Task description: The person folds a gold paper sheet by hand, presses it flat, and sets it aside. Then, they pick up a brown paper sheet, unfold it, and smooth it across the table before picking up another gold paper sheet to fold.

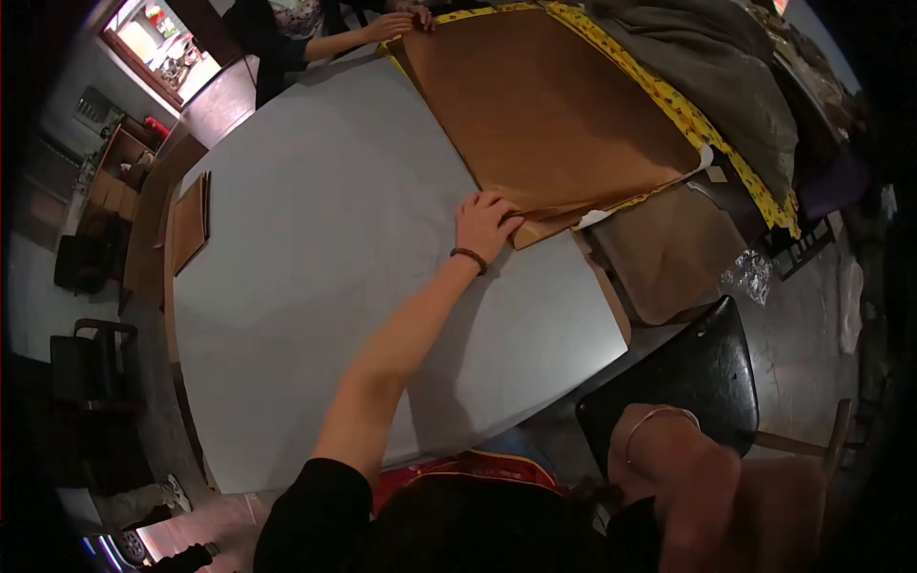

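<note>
My left hand (485, 227) is at the near left corner of a large brown sheet (564, 105), with bent fingers and thumb closed on its edge. The sheet looks like cardboard or stiff paper, creased beside the hand. It lies over the grey-white tabletop (315, 229), and yellow patterned material (669, 100) borders its far and right sides. My right hand (635, 435) is low at the right, near the black chair seat (693, 372). It is blurred, a bracelet shows at the wrist, and its fingers cannot be made out.
Another person's hands (401, 26) touch the sheet's far left corner. Dark grey cloth (707, 57) is heaped at the far right. A brown cushion-like piece (669, 248) sits beside the table's right edge. A folded brown board (191, 222) rests on the left side.
</note>
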A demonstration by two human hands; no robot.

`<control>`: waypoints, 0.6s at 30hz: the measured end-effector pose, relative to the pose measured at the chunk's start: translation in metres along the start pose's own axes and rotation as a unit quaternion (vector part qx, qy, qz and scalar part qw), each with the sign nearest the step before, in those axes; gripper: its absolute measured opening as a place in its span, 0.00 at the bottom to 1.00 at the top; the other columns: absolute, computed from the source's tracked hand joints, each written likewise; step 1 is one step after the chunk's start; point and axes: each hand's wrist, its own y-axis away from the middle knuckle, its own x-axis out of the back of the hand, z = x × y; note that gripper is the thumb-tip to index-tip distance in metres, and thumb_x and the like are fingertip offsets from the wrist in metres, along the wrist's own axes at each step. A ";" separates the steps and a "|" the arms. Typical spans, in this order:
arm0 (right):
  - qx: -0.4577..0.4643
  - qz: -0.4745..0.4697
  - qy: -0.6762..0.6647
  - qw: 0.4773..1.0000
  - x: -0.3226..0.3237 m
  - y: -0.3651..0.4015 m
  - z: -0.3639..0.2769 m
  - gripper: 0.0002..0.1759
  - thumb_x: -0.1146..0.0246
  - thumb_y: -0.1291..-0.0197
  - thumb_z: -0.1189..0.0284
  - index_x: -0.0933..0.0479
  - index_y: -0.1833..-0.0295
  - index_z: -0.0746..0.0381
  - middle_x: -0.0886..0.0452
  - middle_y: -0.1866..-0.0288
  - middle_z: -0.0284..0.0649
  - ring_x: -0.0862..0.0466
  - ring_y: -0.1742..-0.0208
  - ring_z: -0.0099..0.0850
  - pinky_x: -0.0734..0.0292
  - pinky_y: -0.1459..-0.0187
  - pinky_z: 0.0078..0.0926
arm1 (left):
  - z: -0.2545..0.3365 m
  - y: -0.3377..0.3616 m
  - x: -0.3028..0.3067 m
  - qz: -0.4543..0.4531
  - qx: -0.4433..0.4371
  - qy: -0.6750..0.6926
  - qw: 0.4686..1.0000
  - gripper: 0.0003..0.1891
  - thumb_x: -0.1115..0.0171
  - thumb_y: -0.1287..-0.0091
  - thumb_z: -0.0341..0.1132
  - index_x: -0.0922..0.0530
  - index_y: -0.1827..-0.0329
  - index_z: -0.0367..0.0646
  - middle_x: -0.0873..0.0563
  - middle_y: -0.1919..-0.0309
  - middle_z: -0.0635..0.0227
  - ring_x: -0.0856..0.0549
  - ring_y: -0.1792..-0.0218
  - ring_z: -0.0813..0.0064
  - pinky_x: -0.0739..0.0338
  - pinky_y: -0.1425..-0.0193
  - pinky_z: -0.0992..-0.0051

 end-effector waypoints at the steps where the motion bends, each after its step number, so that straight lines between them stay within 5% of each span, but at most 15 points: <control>1: 0.006 0.016 0.010 1.000 -0.002 0.002 -0.011 0.03 0.49 0.36 0.75 0.30 0.62 0.61 0.25 0.69 0.37 0.28 0.70 0.25 0.30 0.63 0.26 | 0.001 -0.002 -0.001 0.037 -0.002 0.001 0.999 0.10 0.36 0.38 0.46 0.15 0.61 0.53 0.19 0.49 0.75 0.26 0.47 0.63 0.37 0.41 0.60; 6: 0.027 0.076 0.046 0.996 0.002 -0.043 0.017 0.05 0.52 0.34 0.75 0.31 0.64 0.61 0.26 0.72 0.36 0.30 0.74 0.23 0.31 0.65 0.25 | -0.009 -0.021 0.006 0.010 0.034 0.110 0.993 0.13 0.38 0.35 0.45 0.15 0.60 0.45 0.15 0.56 0.69 0.23 0.52 0.62 0.31 0.48 0.64; 8: -0.180 0.082 0.144 0.970 0.044 -0.046 0.076 0.06 0.42 0.34 0.75 0.23 0.56 0.66 0.19 0.62 0.38 0.22 0.63 0.24 0.25 0.58 0.25 | -0.005 -0.026 0.016 0.014 0.060 0.144 0.988 0.15 0.39 0.34 0.44 0.17 0.59 0.41 0.15 0.60 0.65 0.20 0.60 0.63 0.27 0.54 0.66; 10: -0.217 -0.011 0.422 0.880 0.077 -0.037 0.140 0.09 0.40 0.37 0.72 0.20 0.55 0.63 0.17 0.60 0.41 0.20 0.59 0.33 0.27 0.57 0.33 | 0.000 -0.031 0.028 -0.008 0.100 0.165 0.981 0.15 0.40 0.34 0.44 0.17 0.59 0.40 0.15 0.61 0.64 0.20 0.61 0.64 0.26 0.55 0.67; 15: -0.077 -0.110 0.567 0.813 0.097 -0.005 0.208 0.09 0.38 0.39 0.67 0.19 0.57 0.59 0.17 0.59 0.36 0.21 0.53 0.36 0.33 0.52 0.37 | -0.006 -0.028 0.035 -0.018 0.167 0.281 0.945 0.14 0.41 0.32 0.42 0.18 0.59 0.38 0.16 0.62 0.61 0.19 0.61 0.67 0.26 0.55 0.70; 18: -0.048 -0.145 0.635 0.757 0.104 0.003 0.228 0.08 0.37 0.41 0.71 0.20 0.56 0.57 0.18 0.55 0.33 0.22 0.51 0.34 0.34 0.49 0.36 | 0.004 -0.015 0.043 0.096 0.098 0.267 0.954 0.13 0.41 0.31 0.39 0.19 0.57 0.37 0.16 0.61 0.60 0.19 0.59 0.67 0.26 0.54 0.70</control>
